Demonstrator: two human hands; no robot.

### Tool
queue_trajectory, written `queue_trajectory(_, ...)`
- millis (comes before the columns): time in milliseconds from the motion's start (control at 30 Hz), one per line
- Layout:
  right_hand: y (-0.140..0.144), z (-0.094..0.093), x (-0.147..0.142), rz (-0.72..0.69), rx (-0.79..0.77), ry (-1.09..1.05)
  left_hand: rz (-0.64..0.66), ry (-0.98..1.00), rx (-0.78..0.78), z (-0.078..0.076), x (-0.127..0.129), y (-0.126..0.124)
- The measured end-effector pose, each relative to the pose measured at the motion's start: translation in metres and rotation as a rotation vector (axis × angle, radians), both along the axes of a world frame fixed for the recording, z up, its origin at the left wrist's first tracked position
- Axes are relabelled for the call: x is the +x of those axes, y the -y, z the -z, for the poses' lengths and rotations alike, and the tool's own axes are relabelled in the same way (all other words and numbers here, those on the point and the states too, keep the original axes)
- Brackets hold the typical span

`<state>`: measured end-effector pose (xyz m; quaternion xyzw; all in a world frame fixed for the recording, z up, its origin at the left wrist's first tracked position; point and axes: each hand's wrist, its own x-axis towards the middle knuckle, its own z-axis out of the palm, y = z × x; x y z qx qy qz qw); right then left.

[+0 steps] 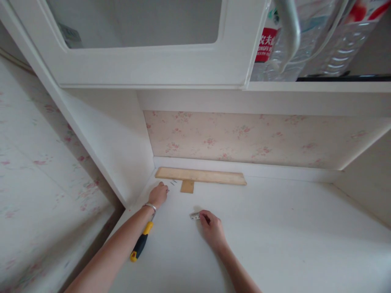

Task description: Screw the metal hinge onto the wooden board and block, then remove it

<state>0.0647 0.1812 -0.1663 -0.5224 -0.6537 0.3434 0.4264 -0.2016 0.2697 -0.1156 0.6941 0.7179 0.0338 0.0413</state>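
Two hands: left hand (158,194) pinches small nails (172,182) beside two wood pieces (201,176), right hand (212,228) grips one metal bracket (194,215).

By my left hand (159,194) I count one long pale wooden strip (200,176), one small square wooden block (187,186) and a few thin nails (173,182), too small to number. Under its wrist lies one yellow-and-black handled tool (141,242). My right hand (211,228) touches one small silvery metal piece (194,215). Above stand two clear plastic bottles (308,40).
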Motion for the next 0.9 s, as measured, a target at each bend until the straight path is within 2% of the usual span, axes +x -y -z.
queue_trajectory(167,-0.002,-0.003,-0.002,-0.004,0.008,0.008,0.102,0.063,-0.010,-0.006,-0.001,-0.013)
queue_trajectory(300,-0.006,-0.002,-0.003,-0.005,-0.003,0.015,0.100,0.102,0.001,-0.009,0.000,-0.020)
queue_trajectory(467,-0.009,-0.002,-0.003,-0.012,-0.009,0.014,0.085,0.136,0.020,-0.005,-0.006,-0.017)
queue_trajectory(533,-0.009,-0.001,-0.003,-0.018,-0.006,0.021,0.046,0.140,0.025,-0.002,-0.011,-0.017)
queue_trajectory(700,-0.009,-0.001,-0.004,-0.005,-0.009,0.027,-0.156,0.145,0.033,0.005,-0.022,-0.026)
queue_trajectory(900,-0.009,-0.002,-0.004,0.000,-0.011,0.004,-0.249,0.179,0.069,0.012,-0.008,-0.048)
